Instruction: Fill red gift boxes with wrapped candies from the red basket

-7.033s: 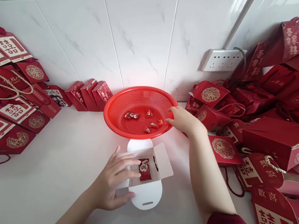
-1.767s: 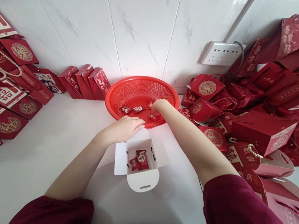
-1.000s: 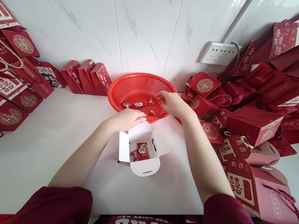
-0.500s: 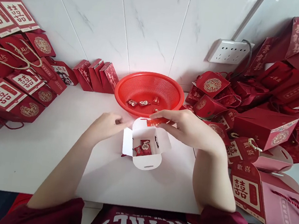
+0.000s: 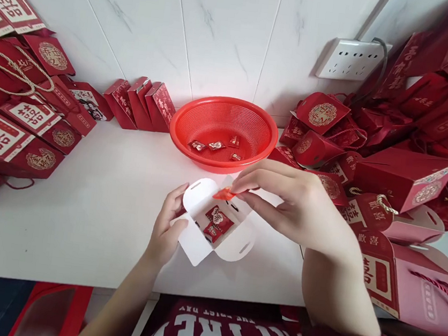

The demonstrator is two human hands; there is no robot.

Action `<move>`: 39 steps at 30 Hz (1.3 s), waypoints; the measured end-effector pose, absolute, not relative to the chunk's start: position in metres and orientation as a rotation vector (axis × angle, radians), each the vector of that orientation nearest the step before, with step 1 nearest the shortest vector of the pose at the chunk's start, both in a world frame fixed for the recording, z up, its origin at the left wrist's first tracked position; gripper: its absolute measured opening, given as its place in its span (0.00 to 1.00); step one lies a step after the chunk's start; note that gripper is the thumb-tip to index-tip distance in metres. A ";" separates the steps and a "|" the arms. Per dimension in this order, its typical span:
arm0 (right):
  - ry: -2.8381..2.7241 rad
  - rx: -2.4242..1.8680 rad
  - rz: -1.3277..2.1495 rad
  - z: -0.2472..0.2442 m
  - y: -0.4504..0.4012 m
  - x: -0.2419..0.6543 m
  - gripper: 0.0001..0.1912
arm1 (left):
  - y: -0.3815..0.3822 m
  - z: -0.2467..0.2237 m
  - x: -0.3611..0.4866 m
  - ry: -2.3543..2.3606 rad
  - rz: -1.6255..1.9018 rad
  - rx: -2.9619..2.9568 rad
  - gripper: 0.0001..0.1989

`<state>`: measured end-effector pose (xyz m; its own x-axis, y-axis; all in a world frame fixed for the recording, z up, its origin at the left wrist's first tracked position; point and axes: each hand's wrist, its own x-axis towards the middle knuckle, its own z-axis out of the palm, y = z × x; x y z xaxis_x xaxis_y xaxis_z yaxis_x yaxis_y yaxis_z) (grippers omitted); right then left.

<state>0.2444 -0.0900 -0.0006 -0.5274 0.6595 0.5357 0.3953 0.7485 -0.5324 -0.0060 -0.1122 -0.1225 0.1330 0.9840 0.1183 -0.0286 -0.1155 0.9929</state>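
A small white-lined box stands open on the table with its flaps spread, turned at an angle. Red wrapped candies lie inside it. My left hand grips the box at its left corner, thumb on one flap. Above the box's far right side, my right hand pinches an orange-red packet between thumb and fingers. Just behind, a red mesh basket holds several small candies.
Red gift boxes are stacked at the left, and three slim red boxes stand by the wall. Many red boxes and bags crowd the right side. A white power socket with a cable is on the wall.
My left hand has closed on the box, which is now turned diagonally. My right hand has brought the packet lower, over the box opening. The view has shifted slightly.
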 end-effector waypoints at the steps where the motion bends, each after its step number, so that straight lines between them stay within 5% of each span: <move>1: -2.164 -0.807 0.431 -0.004 -0.094 0.244 0.08 | -0.120 -0.124 -0.002 1.064 1.276 1.313 0.32; 10: -2.078 -1.208 0.568 -0.067 -0.143 0.278 0.13 | -0.156 -0.134 0.010 1.162 1.464 1.263 0.28; 14: -1.740 -1.455 0.635 -0.105 -0.155 0.279 0.11 | -0.142 -0.148 -0.004 1.020 1.436 1.491 0.37; 21: -1.477 -1.110 0.840 -0.131 -0.154 0.231 0.21 | -0.125 -0.165 -0.015 0.878 1.376 2.038 0.37; 27: -1.679 -1.036 0.638 -0.129 -0.135 0.224 0.25 | -0.122 -0.169 -0.015 0.907 1.359 2.231 0.35; 39: -1.928 -0.920 0.710 -0.147 -0.135 0.227 0.41 | -0.121 -0.170 -0.006 0.931 1.229 2.126 0.34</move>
